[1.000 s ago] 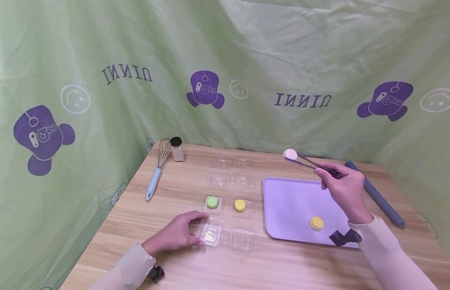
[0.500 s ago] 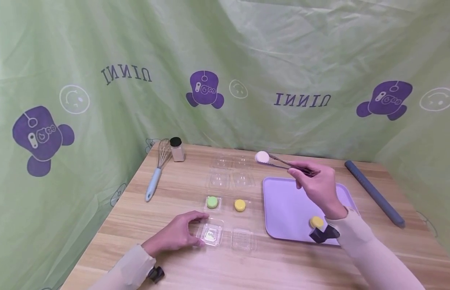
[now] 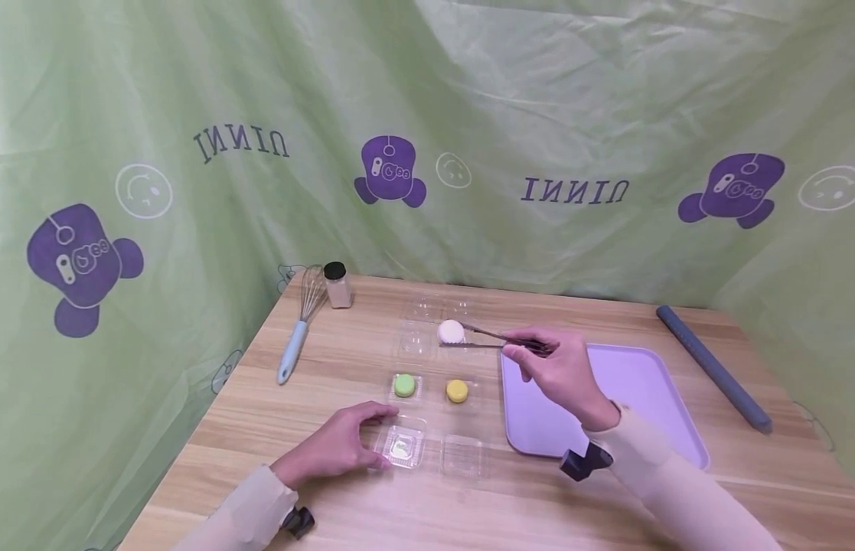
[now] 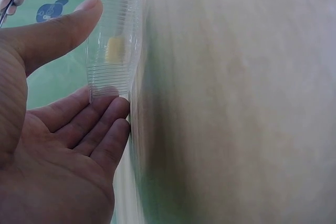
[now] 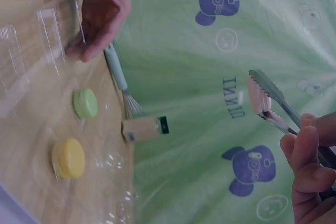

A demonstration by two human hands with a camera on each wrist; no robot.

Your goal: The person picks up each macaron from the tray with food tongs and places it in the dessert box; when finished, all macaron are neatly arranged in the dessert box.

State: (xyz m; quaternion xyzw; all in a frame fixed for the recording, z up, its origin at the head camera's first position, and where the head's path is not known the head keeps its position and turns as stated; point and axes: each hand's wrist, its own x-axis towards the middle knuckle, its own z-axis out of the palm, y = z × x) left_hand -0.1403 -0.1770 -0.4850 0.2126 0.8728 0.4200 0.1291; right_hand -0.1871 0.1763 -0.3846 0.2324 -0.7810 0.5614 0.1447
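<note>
Head view: right hand (image 3: pixel 558 371) closed round slim dark metal tongs (image 3: pixel 487 332), whose long axis runs across the table (image 3: pixel 372 513), tips pointing left. Pale pink round macaron (image 3: pixel 451 332) sits between those tips, left of the right fingers and much nearer them than the left ones. Left hand (image 3: pixel 341 444) spans the left side of a clear square plastic box (image 3: pixel 403 446), thumb and fingers well apart, holding its edge. From the pink macaron, that box lies to the left and toward the person; a green round macaron (image 3: pixel 404 385) and a yellow round macaron (image 3: pixel 458 391) lie in the row between. Left wrist view: thumb along one part of the ribbed plastic, fingertips at its lower end; contact pressure, cannot tell. Right wrist view: pink macaron gripped by the serrated tips, raised clear of the table, backed by green curtain (image 5: pixel 173 40).
</note>
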